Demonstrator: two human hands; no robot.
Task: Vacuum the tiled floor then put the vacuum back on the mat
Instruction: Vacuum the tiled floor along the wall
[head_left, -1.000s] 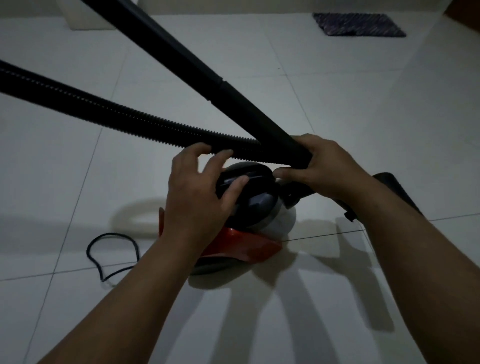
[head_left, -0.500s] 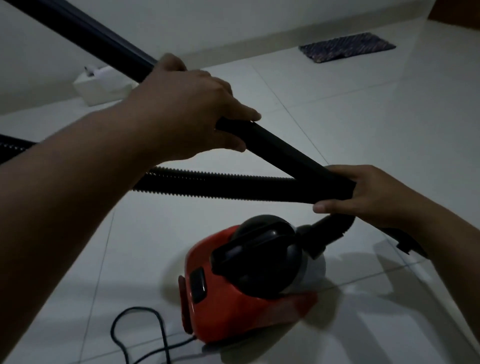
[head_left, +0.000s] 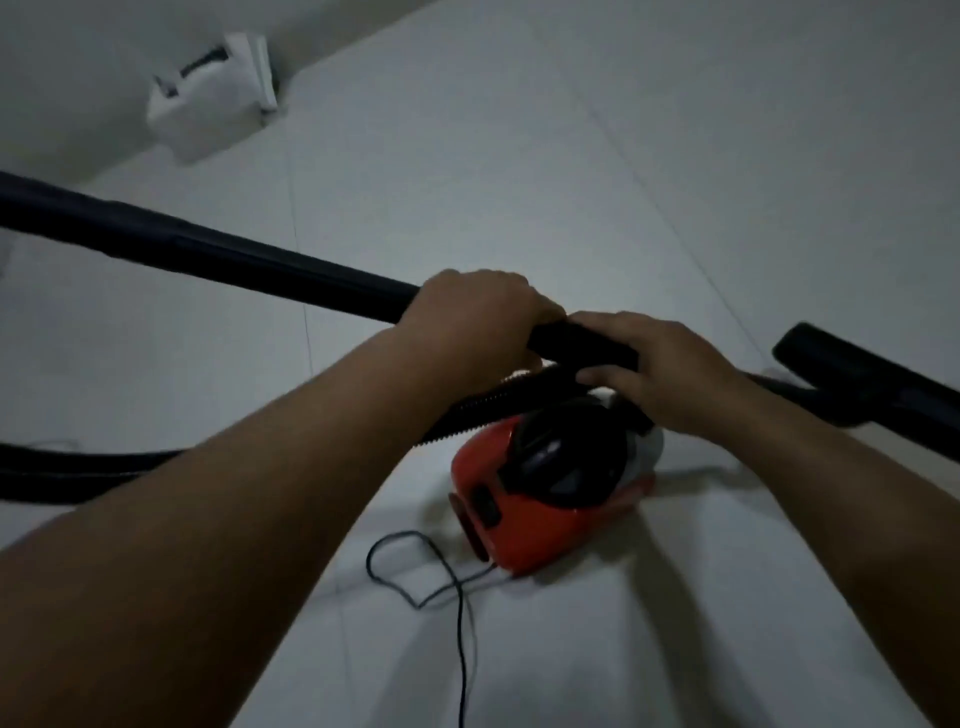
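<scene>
Fingers of the left hand (head_left: 475, 317) curl over the top of the black wand (head_left: 260, 262), gripping it near its lower end. Just beside it, touching or nearly so, my view shows the right hand (head_left: 670, 371) lying over the same wand, its fingers (head_left: 602, 322) stretched fairly straight along the top while the thumb hooks underneath, so it too holds the tube. Both forearms reach in from the bottom of the view.

From the hands the wand runs up and to the left, out past the left edge. At far right I see the black floor nozzle (head_left: 872, 379), tilted and slightly blurred. A ribbed black hose (head_left: 483, 408) passes under the hands and sweeps left along the floor in a dark, blurred band.

Directly below the hands sits the red vacuum (head_left: 540, 499), a small canister with a black domed top and a pale front end, resting on the white tiled floor (head_left: 571, 182). Its thin black cord (head_left: 441, 577) loops on the tiles at the near side and trails toward the bottom edge.

Up at top left, a white box (head_left: 208, 104) stands against the wall. I see no mat from this angle.
</scene>
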